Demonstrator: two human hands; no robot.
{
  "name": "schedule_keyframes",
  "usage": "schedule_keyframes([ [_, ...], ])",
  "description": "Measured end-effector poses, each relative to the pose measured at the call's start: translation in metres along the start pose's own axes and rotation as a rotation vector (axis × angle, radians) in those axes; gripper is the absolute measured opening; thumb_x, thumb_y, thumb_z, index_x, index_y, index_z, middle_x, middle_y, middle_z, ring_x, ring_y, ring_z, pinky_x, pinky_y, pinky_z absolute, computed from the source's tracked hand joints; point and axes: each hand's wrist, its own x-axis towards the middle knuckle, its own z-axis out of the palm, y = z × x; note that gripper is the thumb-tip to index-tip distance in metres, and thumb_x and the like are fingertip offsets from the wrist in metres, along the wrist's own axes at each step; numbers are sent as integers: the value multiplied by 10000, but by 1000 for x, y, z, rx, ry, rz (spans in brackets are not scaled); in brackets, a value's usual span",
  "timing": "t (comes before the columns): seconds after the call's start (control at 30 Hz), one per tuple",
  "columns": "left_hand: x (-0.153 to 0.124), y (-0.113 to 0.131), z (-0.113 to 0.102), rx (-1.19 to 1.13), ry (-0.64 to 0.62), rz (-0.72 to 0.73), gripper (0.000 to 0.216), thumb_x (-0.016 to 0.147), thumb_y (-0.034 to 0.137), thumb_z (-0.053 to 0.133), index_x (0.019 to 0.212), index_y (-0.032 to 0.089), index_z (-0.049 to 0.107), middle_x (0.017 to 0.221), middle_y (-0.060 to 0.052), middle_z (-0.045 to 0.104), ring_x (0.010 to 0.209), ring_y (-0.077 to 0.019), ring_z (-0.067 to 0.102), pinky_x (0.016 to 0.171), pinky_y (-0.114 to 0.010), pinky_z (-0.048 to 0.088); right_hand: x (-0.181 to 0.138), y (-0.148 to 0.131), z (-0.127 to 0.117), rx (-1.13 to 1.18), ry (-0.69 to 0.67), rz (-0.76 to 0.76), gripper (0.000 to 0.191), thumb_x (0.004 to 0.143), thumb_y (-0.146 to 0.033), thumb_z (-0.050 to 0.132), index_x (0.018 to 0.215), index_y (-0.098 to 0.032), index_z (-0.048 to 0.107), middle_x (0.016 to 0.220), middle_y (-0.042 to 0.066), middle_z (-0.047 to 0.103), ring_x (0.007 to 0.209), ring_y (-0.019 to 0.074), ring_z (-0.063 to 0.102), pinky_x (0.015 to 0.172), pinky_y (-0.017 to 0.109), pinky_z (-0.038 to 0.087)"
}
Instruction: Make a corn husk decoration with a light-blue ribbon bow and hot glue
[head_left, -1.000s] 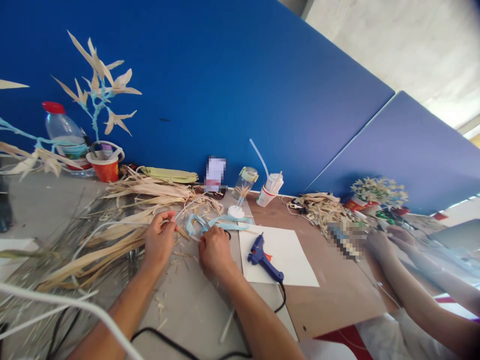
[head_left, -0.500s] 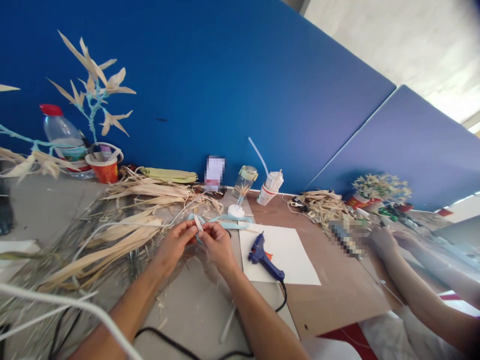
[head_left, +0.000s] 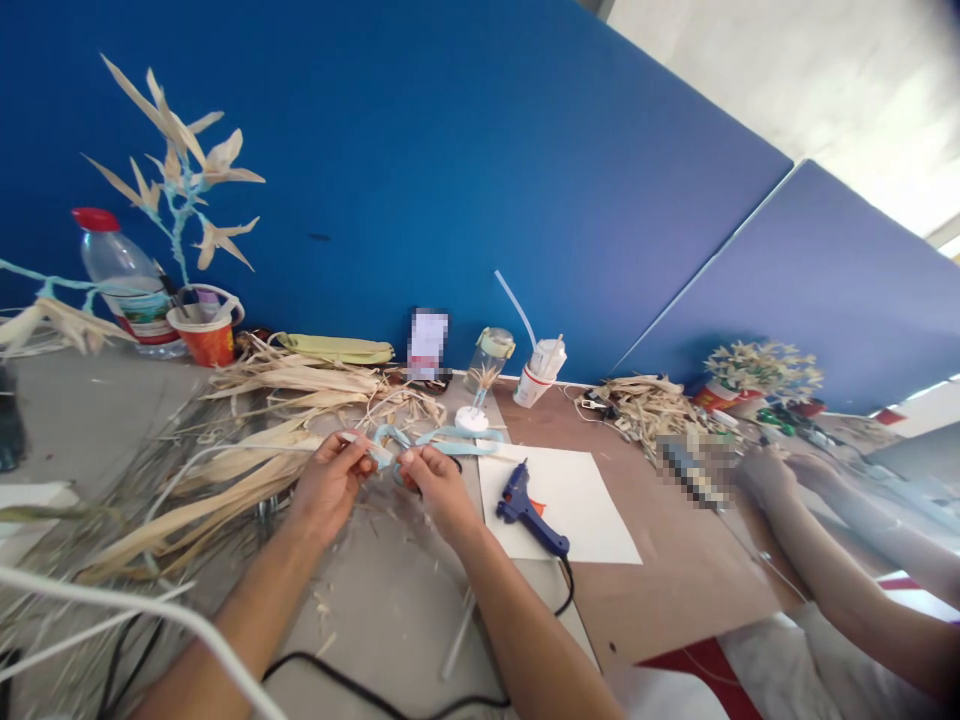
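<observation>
My left hand [head_left: 330, 485] pinches a small pale piece, perhaps husk, with light blue wrapping at its end [head_left: 382, 459]. Just to its right, my right hand [head_left: 436, 488] has thumb and forefinger closed on a light blue paper strip [head_left: 460, 436]. That strip loops between the hands and trails over the table to the right. Behind it stands a small white round base [head_left: 472, 419] with a blue-stemmed husk flower [head_left: 482, 388]. A dark blue hot glue gun [head_left: 531, 508] rests on white paper [head_left: 592, 500], right of my right hand.
Dry corn husks [head_left: 247, 470] spread on the left. At the back are a red-capped bottle [head_left: 124, 270], a cup [head_left: 202, 335] with a husk-flower branch, a phone [head_left: 428, 345] and a jar [head_left: 491, 350]. A white cable [head_left: 172, 610] crosses the front left. Another person's hands [head_left: 769, 478] work at right.
My hands have drawn apart, the left one going leftward with the pale piece. A gap with the blue strip now shows between them. The view has shifted slightly.
</observation>
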Motion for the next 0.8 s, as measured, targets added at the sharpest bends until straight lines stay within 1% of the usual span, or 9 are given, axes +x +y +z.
schedule_keyframes([
  [0.1,-5,-4,5,49,-30,-23,303,563,255,838,687,159,580,623,45,579,537,-61,490,527,-180,403,-1,0,3,37,4,-2,190,724,-368,630,682,-186,597,545,-51,493,516,93,404,517,220,318],
  [0.2,-8,-8,7,110,-33,-51,319,546,276,840,709,164,590,608,49,572,531,-70,492,519,-184,391,0,0,1,45,79,15,180,702,-324,631,627,-179,556,522,-65,452,504,82,358,511,216,293],
  [0.33,-10,-12,5,315,-68,-59,308,559,328,827,706,160,614,631,25,595,560,-97,519,544,-215,413,6,0,-8,88,160,-15,209,715,-342,609,609,-180,531,535,-64,449,510,82,346,524,220,295],
  [0.43,-10,-15,5,457,-121,-51,292,574,358,811,690,165,625,631,10,606,544,-114,527,521,-232,412,12,2,-12,88,198,-47,222,701,-354,612,597,-183,517,534,-61,449,521,87,360,534,223,302],
  [0.5,-11,-16,6,498,-151,-61,285,571,364,806,693,171,634,627,-2,623,518,-124,538,503,-244,411,14,4,-14,70,214,-51,239,696,-379,612,597,-188,508,536,-58,448,528,92,368,539,226,312],
  [0.6,-11,-17,8,527,-206,-99,294,562,352,807,757,171,681,614,-23,645,481,-139,555,496,-264,420,15,5,-15,40,231,-55,249,693,-401,609,601,-195,506,543,-53,452,539,100,377,544,231,327],
  [0.67,-11,-16,8,562,-244,-131,292,554,352,809,746,162,699,601,-33,650,458,-141,548,488,-271,421,15,4,-16,40,264,-77,255,702,-398,609,593,-199,493,535,-55,441,537,100,371,548,232,331],
  [0.73,-10,-15,7,578,-241,-130,282,553,374,808,688,157,687,599,-38,651,459,-141,547,481,-270,420,16,3,-20,52,317,-103,283,726,-405,597,579,-204,464,521,-59,419,530,99,357,547,233,329],
  [0.8,-8,-12,5,530,-180,-83,300,554,396,808,674,159,669,611,-35,655,486,-142,561,498,-267,435,18,2,-26,34,366,-103,323,767,-435,555,567,-207,445,506,-58,399,518,101,348,536,238,325],
])
